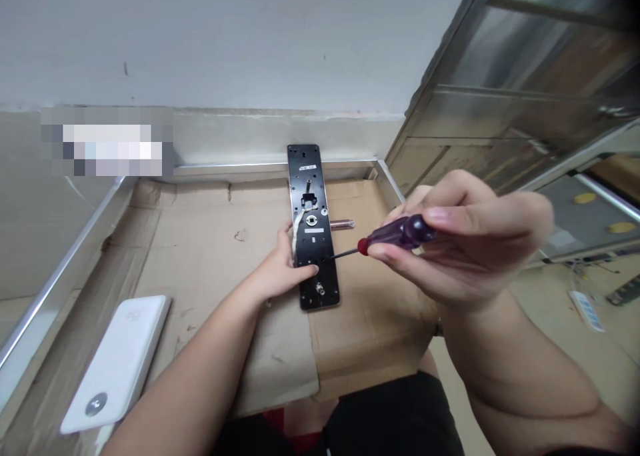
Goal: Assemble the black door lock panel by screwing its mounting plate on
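A black metal door-lock plate (313, 169) lies lengthwise on flattened cardboard, with cut-outs, small holes and a bundle of white-wrapped wires (299, 236) at its middle. My left hand (277, 273) presses on the plate's lower part from the left, fingers across it. In my right hand (465, 243) is a screwdriver (395, 235) with a purple handle and red end, gripped between fingers and thumb. Its thin shaft slants down to the plate's lower right, and its tip is at or very near the plate's surface. A short copper-coloured rod (343, 224) pokes out from under the plate's right edge.
The flattened cardboard (200, 256) lines a metal-edged shelf against a grey wall. A white power bank (117, 363) lies at the lower left. A glass-fronted cabinet (515, 89) stands at the right. A blue-and-white strip (587, 311) lies on the floor at the right.
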`<state>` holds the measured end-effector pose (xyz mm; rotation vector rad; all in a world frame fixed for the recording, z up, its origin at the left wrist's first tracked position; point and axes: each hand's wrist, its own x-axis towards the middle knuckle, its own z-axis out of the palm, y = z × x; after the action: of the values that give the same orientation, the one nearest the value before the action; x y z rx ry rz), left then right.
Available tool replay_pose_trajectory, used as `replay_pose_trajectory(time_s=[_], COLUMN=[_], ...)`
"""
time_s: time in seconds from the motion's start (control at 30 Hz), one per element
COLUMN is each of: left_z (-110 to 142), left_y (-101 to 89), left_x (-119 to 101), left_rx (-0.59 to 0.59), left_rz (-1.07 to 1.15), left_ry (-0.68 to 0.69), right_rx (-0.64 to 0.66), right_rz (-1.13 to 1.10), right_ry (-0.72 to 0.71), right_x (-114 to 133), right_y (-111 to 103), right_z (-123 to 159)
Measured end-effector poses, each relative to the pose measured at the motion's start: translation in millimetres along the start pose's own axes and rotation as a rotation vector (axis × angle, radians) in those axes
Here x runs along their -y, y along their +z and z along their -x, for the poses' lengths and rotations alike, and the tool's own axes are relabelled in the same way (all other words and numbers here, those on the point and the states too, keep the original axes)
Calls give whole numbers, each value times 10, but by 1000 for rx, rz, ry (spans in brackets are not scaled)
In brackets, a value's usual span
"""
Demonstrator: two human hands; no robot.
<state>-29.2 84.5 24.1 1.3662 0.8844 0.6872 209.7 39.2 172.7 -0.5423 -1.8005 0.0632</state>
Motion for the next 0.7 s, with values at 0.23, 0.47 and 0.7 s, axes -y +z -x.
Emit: replay_pose_trajectory(time_s=[0.23,0.47,0.7], left_z=[5,-2,-2], left_y=[12,8,10], left_x=[-35,-53,-52], left_rx=[-3,-11,-13], left_rz=[-3,-22,-27], left_ry=[17,-34,-20], right_rx=[-54,58,238], right_rz=[-55,-122,-15], right_ry=[-124,-1,284], right_x=[2,-31,22], right_y=[80,61,-59], right_z=[-77,25,-28])
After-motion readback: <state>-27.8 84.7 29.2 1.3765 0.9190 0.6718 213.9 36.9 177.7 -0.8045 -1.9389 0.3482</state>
